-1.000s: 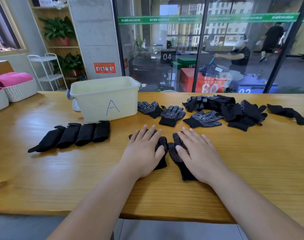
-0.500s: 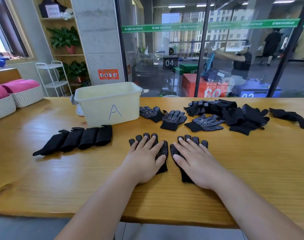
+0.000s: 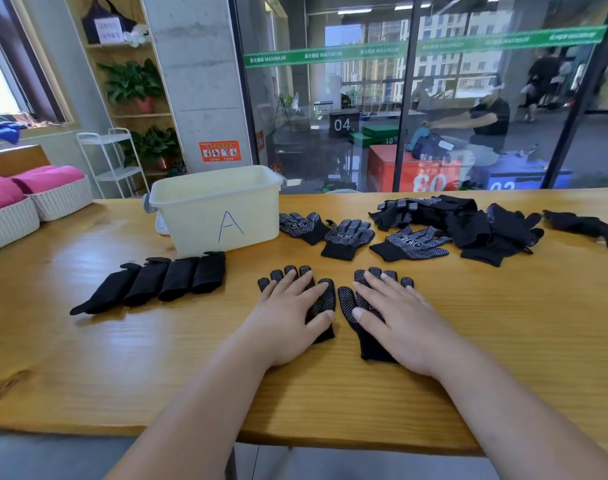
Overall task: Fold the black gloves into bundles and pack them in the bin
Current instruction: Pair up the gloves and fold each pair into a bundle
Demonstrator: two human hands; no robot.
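Two black dotted gloves lie flat side by side on the wooden table [image 3: 503,341], dots up. My left hand [image 3: 288,317] presses flat on the left glove [image 3: 325,299]. My right hand [image 3: 396,317] presses flat on the right glove [image 3: 347,306]. Only fingertips, thumbs and cuffs of both gloves show around my hands. Several folded black bundles [image 3: 178,278] lie in a row left of my hands. The cream bin marked "A" [image 3: 219,209] stands behind them. Loose gloves [image 3: 413,242] and a heap of gloves [image 3: 468,223] lie at the back right.
Two white baskets [image 3: 36,209] with pink cloth sit at the table's far left. A glass wall runs behind the table, with a seated person beyond it. One more glove [image 3: 582,225] lies at the far right. The table's near edge runs just below my forearms.
Both hands have slid back toward me along the gloves, so the gloves' fingertips now show beyond my fingers. The camera has tilted up slightly.
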